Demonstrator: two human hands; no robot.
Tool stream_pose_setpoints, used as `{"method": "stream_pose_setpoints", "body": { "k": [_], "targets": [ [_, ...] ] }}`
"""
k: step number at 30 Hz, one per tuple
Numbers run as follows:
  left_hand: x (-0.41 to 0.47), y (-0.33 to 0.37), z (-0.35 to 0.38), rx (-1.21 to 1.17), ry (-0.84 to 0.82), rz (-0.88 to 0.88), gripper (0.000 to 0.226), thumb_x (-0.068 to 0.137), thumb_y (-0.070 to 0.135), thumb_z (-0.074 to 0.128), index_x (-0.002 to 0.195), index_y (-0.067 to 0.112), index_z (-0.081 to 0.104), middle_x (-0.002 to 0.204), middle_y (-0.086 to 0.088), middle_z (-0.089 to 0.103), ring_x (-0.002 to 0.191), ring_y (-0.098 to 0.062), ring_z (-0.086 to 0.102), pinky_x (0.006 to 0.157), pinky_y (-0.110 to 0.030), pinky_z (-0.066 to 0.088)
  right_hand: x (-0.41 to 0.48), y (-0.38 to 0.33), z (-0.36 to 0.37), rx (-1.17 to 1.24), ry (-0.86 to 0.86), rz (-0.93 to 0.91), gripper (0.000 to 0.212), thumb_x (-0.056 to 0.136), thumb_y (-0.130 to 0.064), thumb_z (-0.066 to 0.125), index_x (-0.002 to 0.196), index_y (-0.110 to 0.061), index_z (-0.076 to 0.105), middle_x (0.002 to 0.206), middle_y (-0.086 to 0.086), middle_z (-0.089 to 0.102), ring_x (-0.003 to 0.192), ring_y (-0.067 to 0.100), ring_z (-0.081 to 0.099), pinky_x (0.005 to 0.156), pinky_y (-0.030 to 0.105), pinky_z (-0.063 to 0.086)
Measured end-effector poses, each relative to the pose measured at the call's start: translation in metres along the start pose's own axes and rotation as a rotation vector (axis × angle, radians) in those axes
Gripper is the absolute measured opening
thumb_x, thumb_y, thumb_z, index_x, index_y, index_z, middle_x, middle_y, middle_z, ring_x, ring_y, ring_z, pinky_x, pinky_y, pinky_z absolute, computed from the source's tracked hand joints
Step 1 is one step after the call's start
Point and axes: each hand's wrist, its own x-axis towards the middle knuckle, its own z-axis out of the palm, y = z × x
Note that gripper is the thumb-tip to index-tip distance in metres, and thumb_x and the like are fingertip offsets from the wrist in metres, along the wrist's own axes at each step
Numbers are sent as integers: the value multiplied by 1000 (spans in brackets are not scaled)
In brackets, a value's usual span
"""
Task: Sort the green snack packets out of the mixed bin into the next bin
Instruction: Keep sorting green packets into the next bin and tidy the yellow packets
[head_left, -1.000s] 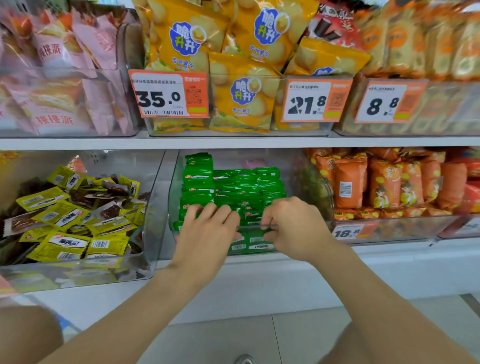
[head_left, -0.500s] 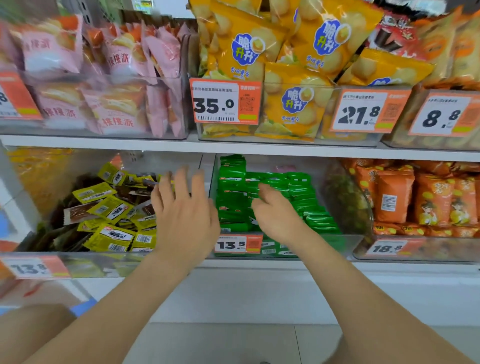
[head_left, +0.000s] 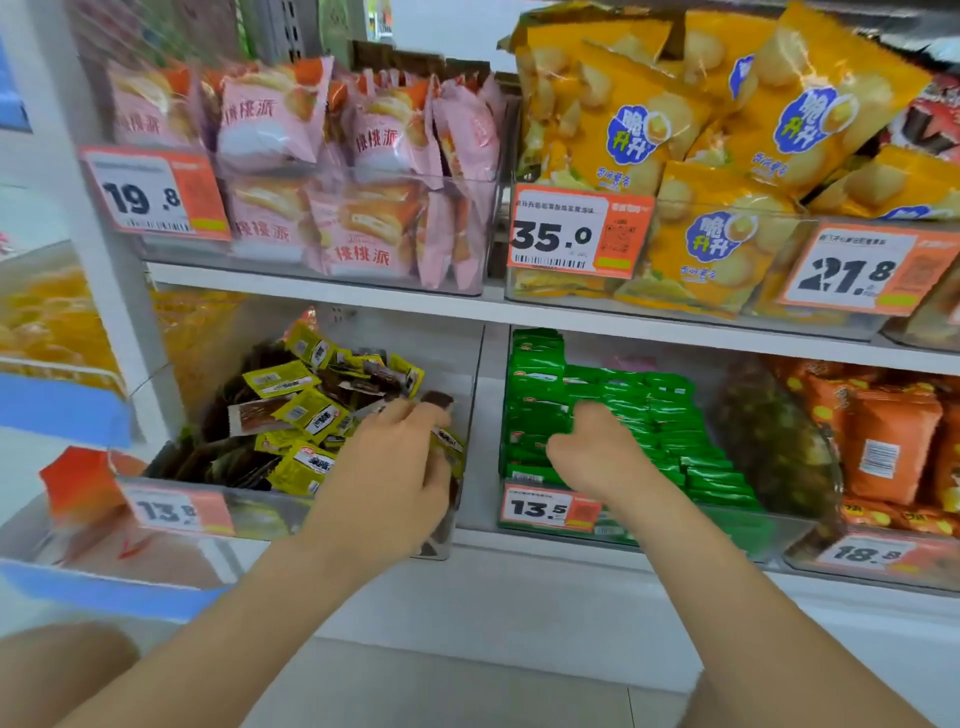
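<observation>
Lower centre right: clear rigid next bin (head_left: 789, 540), packed with green snack packets (head_left: 649, 410). Glossy flat foil rectangles in neat rows, long axes across the frame, sloping down to the right. Right hand (head_left: 597, 452) over them, fingers curled under; grip impossible to tell.

Lower centre left: clear mixed bin (head_left: 270, 512), heaped with crinkly yellow and brown sachets (head_left: 306, 410). Left hand (head_left: 384, 467) at its right end, fingers bent close together onto the heap; pinching or not, cannot tell.

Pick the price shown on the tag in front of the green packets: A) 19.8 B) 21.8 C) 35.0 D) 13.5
D: the 13.5 tag hangs at the front of the stacked green packets; the other prices are on the upper shelf.
</observation>
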Motion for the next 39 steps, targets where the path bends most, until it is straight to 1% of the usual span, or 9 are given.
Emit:
{"method": "stream_pose_setpoints", "body": {
  "k": [2, 5, 8, 12, 16, 20, 25, 32, 39],
  "targets": [
    [-5, -9, -3, 22, -29, 11, 33, 95, 16, 55, 127, 21, 62, 121, 2, 60, 113, -24, 58, 95, -44, 52, 0, 0, -2, -3, 43, -20, 22, 85, 0, 53, 107, 1, 50, 83, 8, 53, 71, 22, 53, 59, 31, 42],
    [-8, -13, -7, 40, -42, 44, 34, 90, 11, 56, 122, 22, 61, 116, 2, 59, 105, -24, 56, 88, -43, 52, -2, 0, -8, -100, 30, -47, 48, 84, 5, 54, 131, 7, 54, 100, 18, 67, 89, 30, 67, 74, 41, 60],
    [-10, -15, -17, 59, -35, 64, 32, 84, 11, 58, 113, 25, 57, 109, 7, 55, 96, -19, 51, 78, -35, 44, -10, -2, -1, -258, 96, -97, 26, 86, 0, 56, 112, 1, 57, 94, 15, 61, 96, 36, 64, 76, 42, 53],
    [-18, -34, -30, 203, -116, 27, 37, 74, 17, 65, 107, 28, 50, 105, 6, 43, 95, -22, 44, 75, -35, 41, -30, -26, 26, -235, 423, -542, 44, 83, -5, 59, 125, -16, 65, 118, 8, 57, 112, 28, 51, 100, 40, 45],
    [-28, -61, -43, 524, -179, -62, 58, 71, 29, 78, 116, 31, 42, 117, 2, 36, 109, -25, 39, 88, -38, 43, -56, -67, 62, -250, 141, -921, 21, 91, -20, 60, 109, -24, 69, 102, -3, 64, 98, 17, 60, 83, 36, 54],
    [-32, -101, -57, 585, -189, -131, 41, 75, 19, 83, 93, 35, 50, 106, 13, 55, 104, -19, 56, 79, -36, 47, -63, -85, 97, -670, -12, -865, 19, 97, -37, 61, 92, -20, 55, 97, 5, 65, 93, 34, 67, 64, 36, 43],
    [-37, -127, -60, 501, -114, -110, 37, 70, 14, 86, 76, 32, 55, 77, 16, 57, 78, -12, 54, 53, -27, 36, -60, -93, 102, -701, -13, -837, 27, 99, -36, 63, 83, -22, 46, 91, 6, 65, 90, 35, 67, 67, 37, 40],
    [-21, -117, -45, 485, 75, 56, 43, 70, 2, 86, 91, 27, 58, 93, 10, 59, 85, -25, 58, 63, -36, 43, -49, -88, 88, -647, 168, -733, 28, 97, -47, 62, 85, -26, 50, 97, 0, 69, 94, 32, 68, 66, 35, 38],
    [-11, -115, -21, 495, 10, 36, 49, 58, 0, 90, 89, 25, 62, 89, 5, 59, 84, -27, 57, 66, -36, 40, -34, -81, 87, -735, 132, -669, 33, 97, -52, 64, 86, -25, 49, 93, 1, 66, 94, 31, 69, 68, 35, 42]
  ]
}}
